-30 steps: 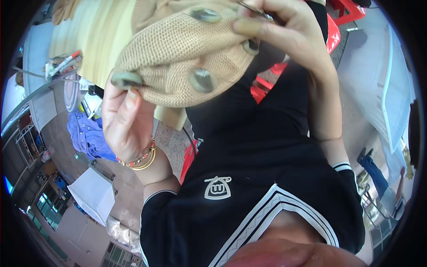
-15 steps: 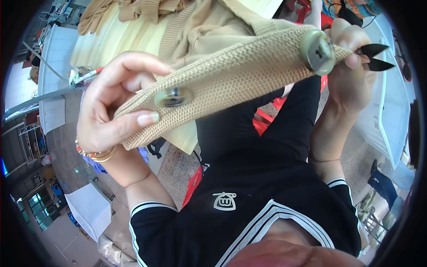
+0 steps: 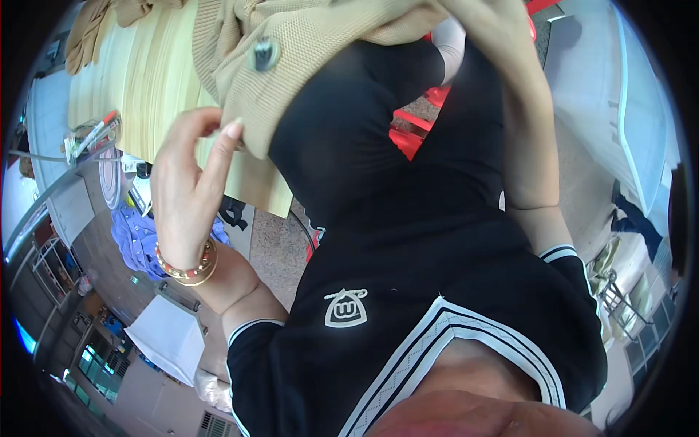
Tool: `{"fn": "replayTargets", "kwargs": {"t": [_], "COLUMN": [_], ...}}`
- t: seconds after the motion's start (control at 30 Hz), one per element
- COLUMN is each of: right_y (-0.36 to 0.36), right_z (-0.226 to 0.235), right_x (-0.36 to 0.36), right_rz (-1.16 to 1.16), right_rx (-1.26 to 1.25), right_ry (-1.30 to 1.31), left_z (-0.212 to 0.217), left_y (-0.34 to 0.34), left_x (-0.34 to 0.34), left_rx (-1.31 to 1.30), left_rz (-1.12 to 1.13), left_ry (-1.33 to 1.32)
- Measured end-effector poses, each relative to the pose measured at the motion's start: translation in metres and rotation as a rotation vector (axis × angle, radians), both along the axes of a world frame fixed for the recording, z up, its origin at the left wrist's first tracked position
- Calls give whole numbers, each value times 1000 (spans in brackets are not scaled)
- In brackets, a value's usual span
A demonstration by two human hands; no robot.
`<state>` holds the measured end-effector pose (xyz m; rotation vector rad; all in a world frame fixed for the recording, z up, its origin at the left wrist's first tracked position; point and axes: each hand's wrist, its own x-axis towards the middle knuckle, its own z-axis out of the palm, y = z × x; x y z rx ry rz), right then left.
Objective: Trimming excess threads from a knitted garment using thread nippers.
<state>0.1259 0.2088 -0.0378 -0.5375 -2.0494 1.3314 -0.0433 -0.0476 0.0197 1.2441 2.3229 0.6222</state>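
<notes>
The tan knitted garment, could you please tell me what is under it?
The tan knitted garment has a pale wood-grained surface showing past its left edge and black trousers past its lower right edge; whatever lies directly beneath it is covered and cannot be seen.

Garment workroom with knitwear on a table

The place looks like a clothing workshop — a tan knit garment [image 3: 320, 33] with a large button [image 3: 263, 54] spills over a pale wooden table [image 3: 138, 87], and browner knitwear [image 3: 87, 36] lies at the table's far left. Red plastic seating [image 3: 409, 135] shows below. Beyond, across a hard grey floor [image 3: 273, 251] — a metal rack [image 3: 49, 251] and a white box-like unit [image 3: 167, 335].
</notes>
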Motion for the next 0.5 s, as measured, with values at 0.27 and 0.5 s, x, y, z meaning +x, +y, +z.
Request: {"fn": "replayTargets", "kwargs": {"t": [0.27,0.5], "right_y": [-31,-31], "right_z": [16,17], "right_x": [10,5], "right_rz": [228,391], "right_rx": [-22,67], "right_ry": [99,53], "left_z": [-14,-22], "left_y": [27,37], "left_x": [27,38], "left_rx": [481,519], "left_rz": [49,105], "left_ry": [51,94]}}
